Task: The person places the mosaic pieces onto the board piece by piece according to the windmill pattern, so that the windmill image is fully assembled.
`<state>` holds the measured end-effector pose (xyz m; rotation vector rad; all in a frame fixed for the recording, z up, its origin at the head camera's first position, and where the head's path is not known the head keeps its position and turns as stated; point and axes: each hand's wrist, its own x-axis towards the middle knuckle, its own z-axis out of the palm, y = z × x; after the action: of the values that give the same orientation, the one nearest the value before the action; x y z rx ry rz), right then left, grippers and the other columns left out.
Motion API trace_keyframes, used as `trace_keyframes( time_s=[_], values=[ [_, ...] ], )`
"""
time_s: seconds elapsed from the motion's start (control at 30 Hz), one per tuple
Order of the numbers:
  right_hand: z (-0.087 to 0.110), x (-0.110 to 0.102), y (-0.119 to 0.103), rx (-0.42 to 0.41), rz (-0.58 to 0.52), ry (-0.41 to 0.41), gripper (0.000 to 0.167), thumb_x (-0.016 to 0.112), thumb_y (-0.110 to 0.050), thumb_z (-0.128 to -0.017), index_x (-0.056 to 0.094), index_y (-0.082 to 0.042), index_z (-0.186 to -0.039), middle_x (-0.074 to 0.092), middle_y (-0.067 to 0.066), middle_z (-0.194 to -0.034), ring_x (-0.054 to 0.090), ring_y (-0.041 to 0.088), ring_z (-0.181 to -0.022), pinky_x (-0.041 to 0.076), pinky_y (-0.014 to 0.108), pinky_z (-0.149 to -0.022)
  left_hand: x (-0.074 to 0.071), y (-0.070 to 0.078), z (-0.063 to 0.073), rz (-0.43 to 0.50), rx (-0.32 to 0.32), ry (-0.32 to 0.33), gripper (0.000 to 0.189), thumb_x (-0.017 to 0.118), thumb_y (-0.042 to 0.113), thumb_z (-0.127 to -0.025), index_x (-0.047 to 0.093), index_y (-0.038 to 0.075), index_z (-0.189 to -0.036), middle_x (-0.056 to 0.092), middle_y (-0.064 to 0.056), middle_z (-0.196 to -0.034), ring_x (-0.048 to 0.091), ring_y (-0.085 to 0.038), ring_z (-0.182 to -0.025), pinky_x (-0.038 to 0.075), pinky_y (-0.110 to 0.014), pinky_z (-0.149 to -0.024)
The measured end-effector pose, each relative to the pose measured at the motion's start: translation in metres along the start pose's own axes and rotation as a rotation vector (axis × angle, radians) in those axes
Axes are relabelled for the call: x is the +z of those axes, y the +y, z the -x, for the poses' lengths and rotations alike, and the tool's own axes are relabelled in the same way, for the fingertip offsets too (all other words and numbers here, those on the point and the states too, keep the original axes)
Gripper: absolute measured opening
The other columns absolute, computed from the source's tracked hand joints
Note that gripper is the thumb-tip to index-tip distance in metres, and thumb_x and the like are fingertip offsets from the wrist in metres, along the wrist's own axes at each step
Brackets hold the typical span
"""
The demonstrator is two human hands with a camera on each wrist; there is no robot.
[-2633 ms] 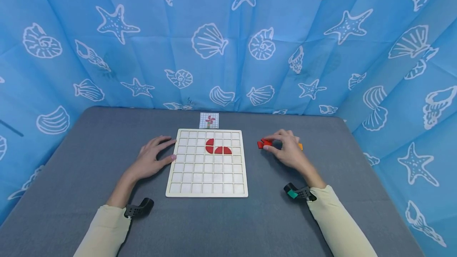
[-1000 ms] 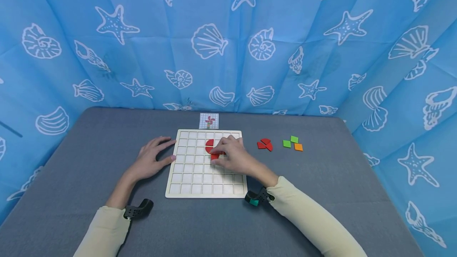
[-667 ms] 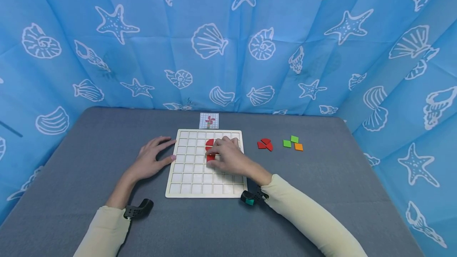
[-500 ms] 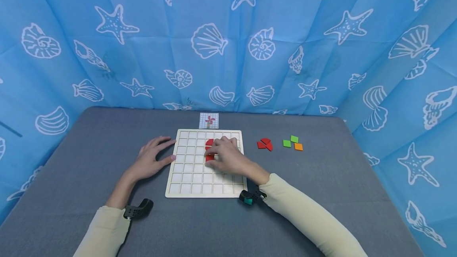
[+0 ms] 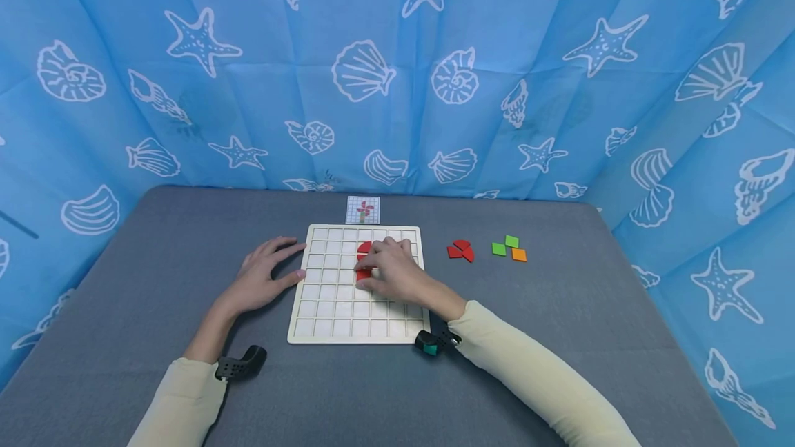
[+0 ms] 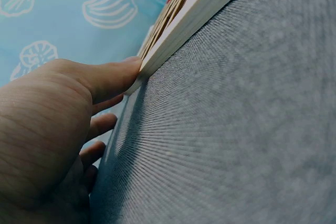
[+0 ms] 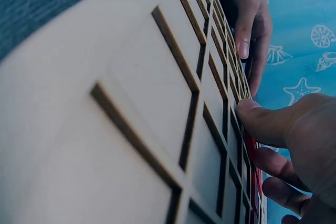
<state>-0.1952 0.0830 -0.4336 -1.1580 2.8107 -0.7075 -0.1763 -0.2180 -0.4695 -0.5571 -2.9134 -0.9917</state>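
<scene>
The wooden grid board (image 5: 359,340) lies flat on the grey table. My left hand (image 5: 263,276) rests at its left edge, fingers fairly straight; the left wrist view shows the thumb (image 6: 118,77) against the board's side. Over the grid, my right hand (image 5: 397,273) pinches a red tile (image 5: 364,274) between thumb and fingers, low over the cells. Fingers hide part of that tile's outline. Just beyond it sits a red quarter-circle tile (image 5: 364,247) in a cell, with another red tile (image 5: 361,257) partly covered by the fingers. The right hand hides other red pieces.
Several loose pieces lie right of the board: a cluster of red tiles (image 5: 462,250), two green squares (image 5: 499,249) and an orange square (image 5: 519,254). A small card (image 5: 363,210) with a gridded pinwheel picture lies behind the board. A blue curtain (image 5: 397,88) hangs behind the table.
The right hand has carried a red tile from the loose pile to the board, then slid slightly left with it. Most recently it barely moves. The left hand has stayed put.
</scene>
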Motion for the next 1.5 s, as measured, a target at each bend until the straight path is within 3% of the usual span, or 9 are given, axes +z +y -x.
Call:
trace_keyframes(
  time_s=[1.07, 1.5],
  values=[
    [-0.0031, 0.0011, -0.0020, 0.049, 0.033, 0.002, 0.026, 0.084, -0.031, -0.086, 0.081, -0.018, -0.108, 0.060, -0.004, -0.094, 0.045, 0.015, -0.089, 0.027, 0.043, -0.080, -0.0030, 0.0047, 0.0015, 0.001, -0.024, -0.012, 0.061, 0.066, 0.038, -0.099, 0.051, 0.008, -0.150, 0.039, -0.021, -0.154, 0.022, -0.048, -0.147, 0.014, -0.072, -0.109],
    [0.0002, -0.0014, -0.0013, 0.050, -0.009, 0.025, 0.028, 0.086, -0.030, -0.084, 0.082, -0.017, -0.108, 0.061, -0.003, -0.096, 0.047, 0.016, -0.090, 0.027, 0.044, -0.082, -0.0025, 0.0037, 0.0014, 0.002, -0.018, -0.011, 0.060, 0.066, 0.037, -0.099, 0.051, 0.008, -0.150, 0.039, -0.021, -0.154, 0.023, -0.047, -0.146, 0.014, -0.072, -0.109]
  ],
)
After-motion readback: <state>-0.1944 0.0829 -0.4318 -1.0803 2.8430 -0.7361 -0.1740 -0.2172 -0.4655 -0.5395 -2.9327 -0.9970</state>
